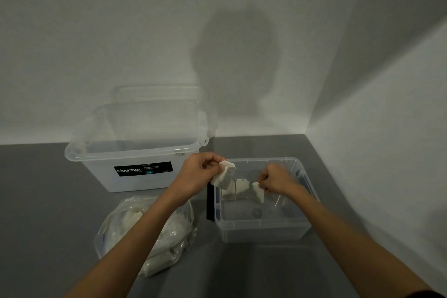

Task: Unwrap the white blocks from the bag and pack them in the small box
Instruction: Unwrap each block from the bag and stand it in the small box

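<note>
Over the small box [263, 232], the left hand [198, 173] pinches a block [224, 175] and the right hand [275, 179] pinches a second block [257, 192].

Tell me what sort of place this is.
Probably a plain indoor work corner set up for packing: a grey table against bare white walls, a large clear storage box and a small box on it, and a bag of white blocks.

Dim, greyish light, a soft shadow [237, 63] on the wall [108, 31], wide-angle curvature at the edges.
</note>
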`<state>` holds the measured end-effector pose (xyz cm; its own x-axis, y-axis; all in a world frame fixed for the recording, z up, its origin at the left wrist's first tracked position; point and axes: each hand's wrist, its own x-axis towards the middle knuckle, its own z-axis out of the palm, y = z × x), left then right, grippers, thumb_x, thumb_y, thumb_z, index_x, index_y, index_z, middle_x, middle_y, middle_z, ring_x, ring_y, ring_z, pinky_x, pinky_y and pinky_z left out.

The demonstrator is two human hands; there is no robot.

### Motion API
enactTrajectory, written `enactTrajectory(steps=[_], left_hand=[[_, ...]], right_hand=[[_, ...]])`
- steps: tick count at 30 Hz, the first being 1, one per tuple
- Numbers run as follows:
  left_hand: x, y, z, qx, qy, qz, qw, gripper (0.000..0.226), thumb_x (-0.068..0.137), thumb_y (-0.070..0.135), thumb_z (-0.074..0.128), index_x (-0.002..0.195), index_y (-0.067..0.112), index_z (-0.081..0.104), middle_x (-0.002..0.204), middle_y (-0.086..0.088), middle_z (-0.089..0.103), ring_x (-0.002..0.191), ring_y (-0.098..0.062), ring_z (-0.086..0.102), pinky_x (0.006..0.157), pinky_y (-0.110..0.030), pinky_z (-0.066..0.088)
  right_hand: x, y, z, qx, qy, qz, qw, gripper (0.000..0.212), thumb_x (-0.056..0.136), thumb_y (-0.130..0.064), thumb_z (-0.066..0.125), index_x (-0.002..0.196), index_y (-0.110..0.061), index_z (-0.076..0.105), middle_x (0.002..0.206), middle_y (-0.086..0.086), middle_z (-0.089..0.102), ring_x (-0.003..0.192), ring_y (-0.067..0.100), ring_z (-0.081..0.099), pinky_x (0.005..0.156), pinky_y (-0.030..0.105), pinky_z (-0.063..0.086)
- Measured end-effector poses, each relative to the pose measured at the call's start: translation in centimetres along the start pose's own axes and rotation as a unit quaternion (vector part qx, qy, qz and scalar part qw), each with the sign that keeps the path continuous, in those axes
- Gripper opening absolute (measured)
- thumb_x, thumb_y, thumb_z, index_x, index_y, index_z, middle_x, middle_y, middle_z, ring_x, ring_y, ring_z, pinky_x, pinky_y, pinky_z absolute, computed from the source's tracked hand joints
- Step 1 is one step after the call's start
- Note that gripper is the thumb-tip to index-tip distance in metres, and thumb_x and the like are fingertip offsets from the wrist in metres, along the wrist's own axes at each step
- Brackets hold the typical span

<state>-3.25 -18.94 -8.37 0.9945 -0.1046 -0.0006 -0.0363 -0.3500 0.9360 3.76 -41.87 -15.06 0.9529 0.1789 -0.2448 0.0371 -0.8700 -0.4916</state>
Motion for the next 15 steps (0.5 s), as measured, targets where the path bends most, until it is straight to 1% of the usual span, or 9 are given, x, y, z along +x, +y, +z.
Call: enactTrajectory(steps=[3, 5, 7, 9, 11, 12, 13, 15], left_hand=[[0.1, -0.47, 0.04, -0.001, 0.0, 0.0, 1.0, 0.014, 0.088, 0.012, 0.063, 0.091, 0.022, 0.073, 0.09, -0.008, 0.073, 0.089, -0.029, 0.068, 0.083, -0.045, 0.057], [0.09, -0.68, 0.09, 0.004, 0.0, 0.003, 1.0, 0.013, 0.088, 0.013, 0.063, 0.093, 0.021, 0.073, 0.09, -0.007, 0.073, 0.089, -0.027, 0.068, 0.083, -0.046, 0.057], [0.08, -0.85, 0.12, 0.004, 0.0, 0.002, 1.0, 0.013, 0.088, 0.013, 0.063, 0.095, 0.019, 0.073, 0.09, -0.007, 0.073, 0.088, -0.026, 0.068, 0.083, -0.045, 0.057], [0.05, -0.93, 0.1, 0.004, 0.001, -0.001, 1.0, 0.014, 0.088, 0.013, 0.063, 0.096, 0.018, 0.073, 0.091, -0.007, 0.073, 0.089, -0.026, 0.068, 0.083, -0.045, 0.057], [0.02, -1.02, 0.07, 0.0, 0.002, -0.002, 1.0, 0.014, 0.088, 0.013, 0.063, 0.096, 0.018, 0.073, 0.091, -0.007, 0.073, 0.089, -0.026, 0.068, 0.083, -0.043, 0.057], [0.02, -1.02, 0.06, 0.0, 0.002, -0.001, 1.0, 0.014, 0.088, 0.012, 0.063, 0.096, 0.017, 0.073, 0.091, -0.007, 0.073, 0.09, -0.026, 0.068, 0.083, -0.042, 0.057], [0.03, -1.05, 0.04, 0.001, 0.001, -0.002, 1.0, 0.014, 0.088, 0.012, 0.063, 0.097, 0.016, 0.073, 0.091, -0.007, 0.072, 0.09, -0.026, 0.068, 0.083, -0.041, 0.058], [0.06, -1.11, 0.02, 0.002, -0.001, -0.004, 1.0, 0.015, 0.089, 0.013, 0.062, 0.099, 0.015, 0.072, 0.093, -0.007, 0.072, 0.091, -0.024, 0.067, 0.082, -0.037, 0.058]], right_hand=[[-0.22, 0.1, -0.03, 0.006, 0.007, -0.008, 1.0, 0.013, 0.089, -0.006, 0.063, 0.097, 0.001, 0.07, 0.094, 0.015, 0.071, 0.066, 0.01, 0.06, 0.06, 0.012, 0.048], [-0.3, 0.12, 0.01, 0.007, 0.015, -0.009, 1.0, 0.014, 0.089, -0.004, 0.062, 0.098, 0.0, 0.071, 0.095, 0.014, 0.07, 0.063, 0.006, 0.057, 0.054, 0.009, 0.043], [-0.22, 0.09, 0.09, 0.003, 0.021, -0.011, 1.0, 0.016, 0.088, 0.0, 0.061, 0.1, 0.001, 0.072, 0.095, 0.013, 0.07, 0.064, 0.007, 0.057, 0.05, 0.008, 0.042], [-0.07, 0.05, 0.23, -0.006, 0.031, -0.017, 0.999, 0.017, 0.088, 0.002, 0.061, 0.099, 0.0, 0.073, 0.095, 0.013, 0.071, 0.071, 0.013, 0.062, 0.054, 0.009, 0.046], [0.04, -0.01, 0.41, -0.025, 0.046, -0.026, 0.998, 0.016, 0.088, 0.001, 0.06, 0.096, 0.0, 0.074, 0.095, 0.013, 0.072, 0.079, 0.018, 0.067, 0.068, 0.021, 0.056], [0.11, -0.01, 0.5, -0.036, 0.05, -0.03, 0.998, 0.016, 0.088, 0.001, 0.06, 0.094, 0.0, 0.074, 0.094, 0.014, 0.073, 0.081, 0.02, 0.068, 0.074, 0.027, 0.058], [0.16, 0.0, 0.54, -0.046, 0.052, -0.033, 0.997, 0.016, 0.088, 0.0, 0.059, 0.092, -0.001, 0.074, 0.093, 0.014, 0.073, 0.081, 0.021, 0.068, 0.077, 0.031, 0.058], [0.15, -0.14, 0.36, -0.062, 0.047, -0.038, 0.996, 0.016, 0.088, 0.002, 0.058, 0.091, -0.002, 0.074, 0.092, 0.015, 0.072, 0.081, 0.022, 0.068, 0.079, 0.031, 0.057]])
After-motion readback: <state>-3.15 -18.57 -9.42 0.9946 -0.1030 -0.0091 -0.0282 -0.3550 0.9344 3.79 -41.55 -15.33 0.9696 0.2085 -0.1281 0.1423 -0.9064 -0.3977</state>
